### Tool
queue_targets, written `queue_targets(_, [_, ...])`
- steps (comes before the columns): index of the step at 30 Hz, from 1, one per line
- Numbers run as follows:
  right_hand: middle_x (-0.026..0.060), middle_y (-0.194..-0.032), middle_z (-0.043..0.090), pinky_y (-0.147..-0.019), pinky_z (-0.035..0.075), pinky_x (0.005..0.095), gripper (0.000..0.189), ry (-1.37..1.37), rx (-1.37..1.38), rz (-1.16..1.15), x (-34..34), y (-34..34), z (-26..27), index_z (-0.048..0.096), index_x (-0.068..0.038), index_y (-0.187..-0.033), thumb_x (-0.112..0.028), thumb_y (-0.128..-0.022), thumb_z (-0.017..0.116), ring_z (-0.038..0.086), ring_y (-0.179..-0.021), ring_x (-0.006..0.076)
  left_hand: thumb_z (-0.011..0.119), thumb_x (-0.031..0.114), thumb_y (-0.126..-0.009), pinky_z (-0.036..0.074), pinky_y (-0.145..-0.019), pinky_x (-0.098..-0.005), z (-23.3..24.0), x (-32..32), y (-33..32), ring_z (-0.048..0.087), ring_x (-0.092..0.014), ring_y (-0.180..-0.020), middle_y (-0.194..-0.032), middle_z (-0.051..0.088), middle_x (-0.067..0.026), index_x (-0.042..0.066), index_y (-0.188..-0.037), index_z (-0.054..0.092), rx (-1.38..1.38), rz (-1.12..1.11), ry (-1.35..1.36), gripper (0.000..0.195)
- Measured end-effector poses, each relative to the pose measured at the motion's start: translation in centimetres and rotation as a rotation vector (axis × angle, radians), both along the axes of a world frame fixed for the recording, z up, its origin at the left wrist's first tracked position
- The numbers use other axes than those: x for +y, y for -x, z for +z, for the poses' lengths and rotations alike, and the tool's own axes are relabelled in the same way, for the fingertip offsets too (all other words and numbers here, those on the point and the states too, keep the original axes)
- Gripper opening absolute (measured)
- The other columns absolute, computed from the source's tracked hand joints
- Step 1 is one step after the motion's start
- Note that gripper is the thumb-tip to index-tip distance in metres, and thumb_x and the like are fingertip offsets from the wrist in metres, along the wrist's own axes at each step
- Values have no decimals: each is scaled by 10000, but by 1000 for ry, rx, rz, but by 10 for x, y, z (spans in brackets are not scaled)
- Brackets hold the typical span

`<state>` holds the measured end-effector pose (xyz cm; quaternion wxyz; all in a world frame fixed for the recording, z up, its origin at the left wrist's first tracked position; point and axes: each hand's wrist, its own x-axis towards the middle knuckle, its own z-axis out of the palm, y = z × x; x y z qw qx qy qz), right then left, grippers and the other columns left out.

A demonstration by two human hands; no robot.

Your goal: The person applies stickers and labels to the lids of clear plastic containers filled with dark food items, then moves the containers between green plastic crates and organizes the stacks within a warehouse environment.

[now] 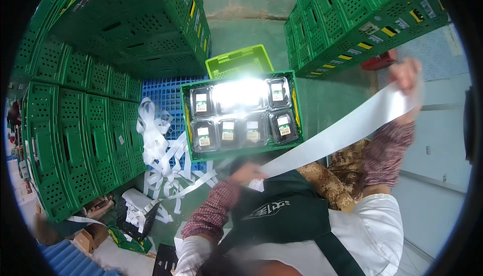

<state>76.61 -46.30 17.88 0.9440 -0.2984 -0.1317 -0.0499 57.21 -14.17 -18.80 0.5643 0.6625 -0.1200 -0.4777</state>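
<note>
A long white strip [339, 134] stretches between my two hands. My left hand [247, 173], at the near edge of a green plastic crate [241, 154], grips its lower end; a small white label [256, 184] lies by the fingers. Raised far to the right, my right hand [405, 78] is blurred and closed on the strip's other end. Inside the crate stand several clear plastic clamshell boxes [283, 125] with dark contents and printed labels; glare hides part of the back row.
Stacks of green crates rise at left [105, 136] and right [339, 23]. A lime-green basket [239, 59] sits beyond the crate. Tangled white strips [162, 155] cover part of a blue plastic pallet [166, 87]. At lower left is a black crate [145, 225] with paper scraps.
</note>
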Motion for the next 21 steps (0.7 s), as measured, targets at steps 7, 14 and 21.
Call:
queue_targets(7, [27, -803, 552, -743, 428, 335, 197, 1926, 186, -946, -276, -22, 9, 625, -100, -915, -272, -922, 530, 540, -743, 182, 641, 204, -892, 409, -618, -215, 26, 84, 29, 478, -43, -697, -753, 589, 33, -7, -885, 662, 40, 484, -3, 213])
queue_targets(14, [135, -1042, 598, -836, 434, 450, 348, 1990, -720, 151, 75, 53, -138, 601, -35, -1055, -177, -748, 685, 554, -970, 316, 576, 186, -912, 377, -535, -260, 138, 71, 12, 413, -93, -573, -627, 497, -61, -15, -895, 611, -404, 495, -120, 204])
queue_targets(21, [152, -776, 611, -674, 462, 433, 320, 1375, -712, 898, 219, 130, -251, 615, -64, -909, -351, -927, 475, 578, -735, 359, 548, 155, -925, 381, -535, -259, 155, 91, 29, 429, -98, -578, -639, 516, -53, -10, -925, 615, -382, 485, -116, 178])
